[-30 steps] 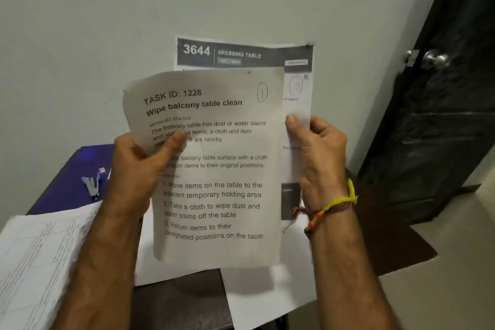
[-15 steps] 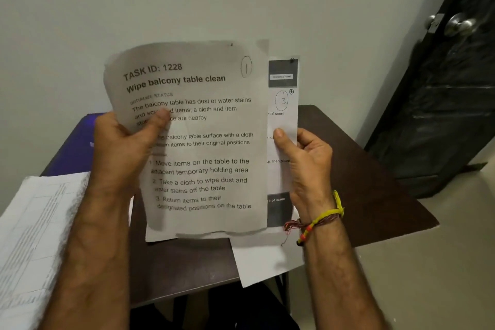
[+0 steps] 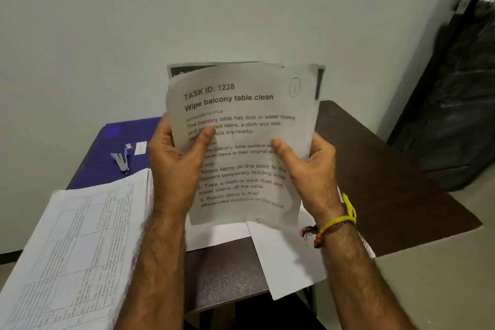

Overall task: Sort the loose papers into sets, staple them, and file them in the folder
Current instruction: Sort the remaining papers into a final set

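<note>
Dark bench (image 3: 388, 169) by pale wall | both hands, left (image 3: 176, 166) and right (image 3: 308, 166), pinch the "Wipe balcony table clean" sheet (image 3: 241, 142) | sheet behind now squared under it, no longer fanned right | stapler (image 3: 120, 161) waits on purple folder (image 3: 107, 158)

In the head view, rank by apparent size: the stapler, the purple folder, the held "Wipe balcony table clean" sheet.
1. Held sheet, though it is nearest the camera, so its lead is unsure.
2. Purple folder, partly covered.
3. Stapler, clearly smallest.
</note>
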